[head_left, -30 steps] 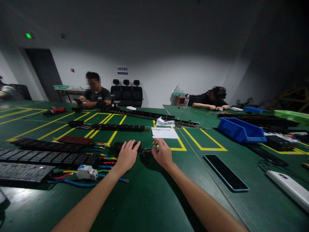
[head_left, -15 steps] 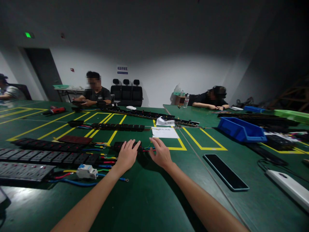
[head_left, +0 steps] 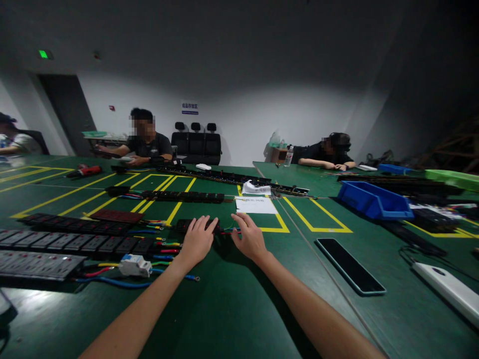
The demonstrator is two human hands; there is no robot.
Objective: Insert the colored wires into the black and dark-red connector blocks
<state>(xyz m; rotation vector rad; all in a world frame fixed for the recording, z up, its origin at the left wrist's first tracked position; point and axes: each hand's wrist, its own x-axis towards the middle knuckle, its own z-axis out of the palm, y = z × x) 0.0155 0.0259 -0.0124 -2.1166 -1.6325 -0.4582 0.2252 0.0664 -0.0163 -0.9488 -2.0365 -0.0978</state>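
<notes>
My left hand (head_left: pixel 199 240) lies with its fingers stretched out over a small black socket strip (head_left: pixel 183 225), touching its top. Part of the strip is hidden under the fingers. Just to the right, my right hand (head_left: pixel 250 237) is open, thumb apart from the fingers, beside thin coloured wires (head_left: pixel 226 232) at the strip's end. Whether the thumb touches the wires I cannot tell. A white paper sheet (head_left: pixel 256 205) with printed writing lies beyond the right fingertips. Left of my left hand are several socket strips (head_left: pixel 108 244) with red, yellow, green and blue leads, and a white breaker (head_left: pixel 134 266).
A phone (head_left: pixel 350 266), a white power bank (head_left: pixel 449 289) and a blue bin (head_left: pixel 374 202) are on the right. Long black strips (head_left: pixel 224 177) stretch across the green table (head_left: pixel 232 309). A red tool (head_left: pixel 88 171) lies far left. Co-workers sit opposite.
Both my hands stay in nearly the same place. The co-worker opposite on the left has moved an arm outward to the left.
</notes>
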